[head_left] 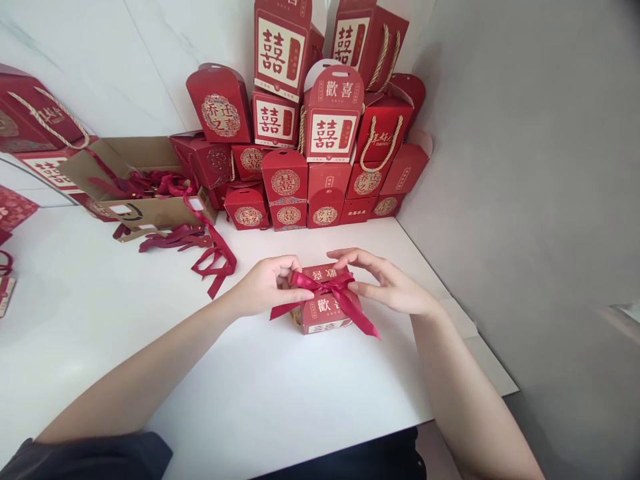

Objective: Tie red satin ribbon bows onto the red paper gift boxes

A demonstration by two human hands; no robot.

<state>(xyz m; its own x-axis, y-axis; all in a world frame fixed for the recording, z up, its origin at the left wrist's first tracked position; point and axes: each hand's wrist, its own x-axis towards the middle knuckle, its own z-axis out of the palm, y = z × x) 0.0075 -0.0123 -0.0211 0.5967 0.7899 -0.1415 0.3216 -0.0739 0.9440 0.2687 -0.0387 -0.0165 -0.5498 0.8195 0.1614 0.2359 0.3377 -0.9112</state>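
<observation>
A small red gift box (327,321) with light Chinese characters stands on the white table. Across its top lies a dark pink ribbon bow (326,288), its two tails hanging to either side. My left hand (267,285) pinches the bow's left loop between thumb and fingers. At the right loop is my right hand (383,280), thumb against the ribbon and fingers apart above it.
Many red gift boxes (285,183) are stacked against the back wall. An open cardboard box (165,207) of ribbons stands back left, with loose ribbons (220,257) beside it on the table (240,393). More red boxes (37,127) are far left; a grey wall rises at right.
</observation>
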